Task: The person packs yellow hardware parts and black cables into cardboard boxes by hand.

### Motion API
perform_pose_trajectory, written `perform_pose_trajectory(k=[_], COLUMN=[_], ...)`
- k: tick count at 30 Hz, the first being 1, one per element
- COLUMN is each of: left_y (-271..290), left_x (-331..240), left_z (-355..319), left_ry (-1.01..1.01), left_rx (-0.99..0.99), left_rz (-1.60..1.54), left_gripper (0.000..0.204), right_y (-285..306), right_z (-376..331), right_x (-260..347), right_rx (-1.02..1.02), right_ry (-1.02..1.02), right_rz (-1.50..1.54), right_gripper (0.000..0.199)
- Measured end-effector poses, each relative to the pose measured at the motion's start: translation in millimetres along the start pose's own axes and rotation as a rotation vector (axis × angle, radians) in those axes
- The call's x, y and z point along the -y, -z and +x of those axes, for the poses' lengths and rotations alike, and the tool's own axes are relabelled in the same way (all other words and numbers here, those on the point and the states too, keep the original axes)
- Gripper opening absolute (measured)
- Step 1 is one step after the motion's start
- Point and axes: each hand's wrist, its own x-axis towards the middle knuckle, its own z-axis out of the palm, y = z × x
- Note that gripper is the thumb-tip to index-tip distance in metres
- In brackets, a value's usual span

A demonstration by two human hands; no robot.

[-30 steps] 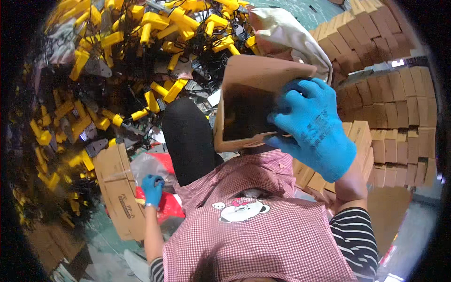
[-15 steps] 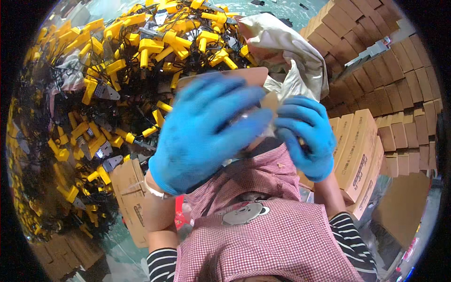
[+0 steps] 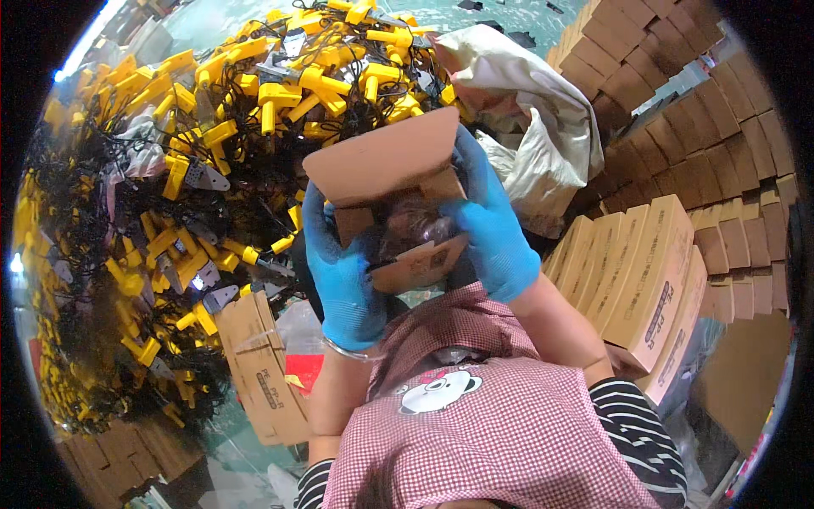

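Observation:
Between my gloved hands is a small brown cardboard box [image 3: 386, 159], its lid flap standing up on the far side. Inside it shows something wrapped in clear plastic [image 3: 417, 227], too dark to name. My left hand [image 3: 343, 284], in a blue glove, grips the left side of the box, with the thumb at its near edge. On the opposite side my right hand [image 3: 498, 237], gloved alike, is closed round the wall; its fingers reach behind the lid and its thumb is at the opening.
A large heap of yellow-handled tools [image 3: 275, 97] with black cords fills the left. A white sack [image 3: 543, 119] lies beyond the box. Cartons [image 3: 649, 284] stand at my right, before stacked brown boxes [image 3: 704, 170]. Flattened cardboard [image 3: 259, 373] lies at lower left.
Both hands were raised higher, the left blurred with spread fingers across the box. Now they hold the box from its two sides, and its lid and inside show.

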Motion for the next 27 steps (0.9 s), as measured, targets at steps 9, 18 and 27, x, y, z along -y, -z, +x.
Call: perform_pose_trajectory(k=[9,18,27], left_y=[34.3,69.3,74.2], left_x=[25.6,-46.3,-54.0], left_z=[17.5,16.6,32.0], left_ry=[-0.45,-0.477,-0.488], left_rx=[0.049,0.649,0.589], left_rz=[0.197,0.919,0.858], left_gripper=[0.021,0.036,0.023], right_y=[29.9,24.8,10.1], right_z=[8.7,4.2,23.3], right_x=[-16.8,38.5,47.3], right_rx=[0.229,0.588,0.545], right_ry=[0.551,0.508,0.64], right_rz=[-0.298,-0.959,-1.044], right_gripper=[0.021,0.047,0.04])
